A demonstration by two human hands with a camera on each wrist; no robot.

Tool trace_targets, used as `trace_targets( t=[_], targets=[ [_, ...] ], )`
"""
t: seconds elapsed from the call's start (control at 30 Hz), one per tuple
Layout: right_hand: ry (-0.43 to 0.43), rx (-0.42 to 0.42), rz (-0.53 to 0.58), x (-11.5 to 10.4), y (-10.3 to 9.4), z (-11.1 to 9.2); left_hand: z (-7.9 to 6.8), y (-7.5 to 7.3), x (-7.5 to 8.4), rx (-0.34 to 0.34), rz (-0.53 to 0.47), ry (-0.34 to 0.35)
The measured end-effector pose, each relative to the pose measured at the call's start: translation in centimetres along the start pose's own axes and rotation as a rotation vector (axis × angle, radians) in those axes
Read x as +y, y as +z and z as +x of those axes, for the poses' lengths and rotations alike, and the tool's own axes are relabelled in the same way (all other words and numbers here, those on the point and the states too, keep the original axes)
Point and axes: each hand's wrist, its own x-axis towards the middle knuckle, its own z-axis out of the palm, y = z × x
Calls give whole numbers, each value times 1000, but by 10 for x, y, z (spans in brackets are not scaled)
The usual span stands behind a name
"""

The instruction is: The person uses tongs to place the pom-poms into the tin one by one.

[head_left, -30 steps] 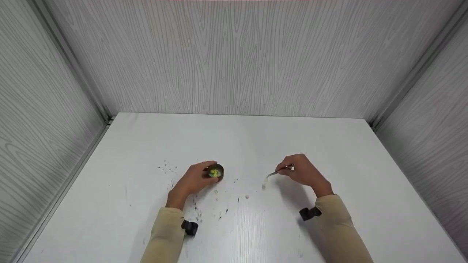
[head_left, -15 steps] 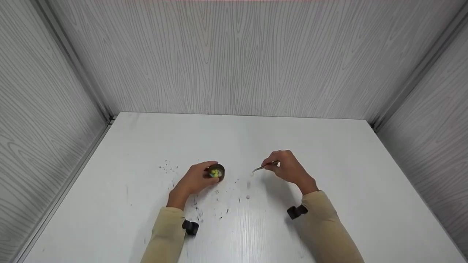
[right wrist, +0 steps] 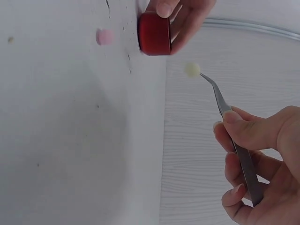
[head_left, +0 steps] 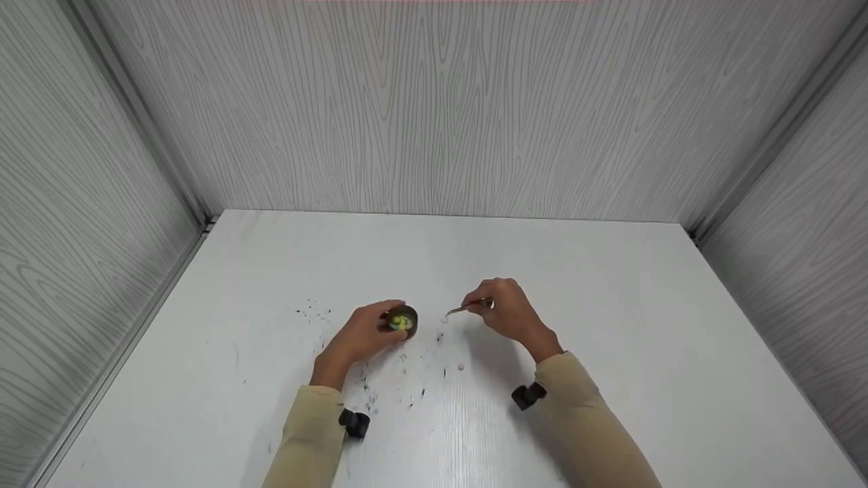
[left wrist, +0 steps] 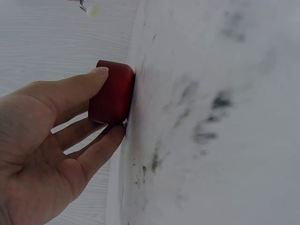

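Observation:
My left hand (head_left: 356,337) grips a small round red cup (left wrist: 112,93) standing on the table, thumb on one side and fingers on the other. In the head view the cup looks dark, with several yellow-green and pale bits inside. My right hand (head_left: 507,312) pinches bent-tip tweezers (right wrist: 239,145) between thumb and fingers. At their tip hangs a small pale yellow ball (right wrist: 191,70), held above the table a short way right of the cup. A pink ball (right wrist: 105,36) lies on the table near the cup.
Dark smudges and specks (head_left: 366,390) mark the white table (head_left: 576,264) around the left hand and in front of the cup. Grey wood-grain walls (head_left: 434,108) enclose the table at the back and both sides.
My right hand has moved left, bringing the tweezers and the pale ball closer to the cup. The left hand and cup have stayed in place.

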Motion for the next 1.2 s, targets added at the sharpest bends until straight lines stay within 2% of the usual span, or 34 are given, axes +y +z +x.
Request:
trace_targets(
  t=[0.6, 0.97, 1.2],
  targets=[
    [-23, 63, -49, -14, 28, 12, -2, -1, 2, 2, -8, 5],
    [-18, 64, -56, -18, 38, 12, -2, -1, 0, 4, 33, 33],
    [2, 60, -45, -21, 43, 16, 0, -1, 1, -3, 3, 18]
  ],
)
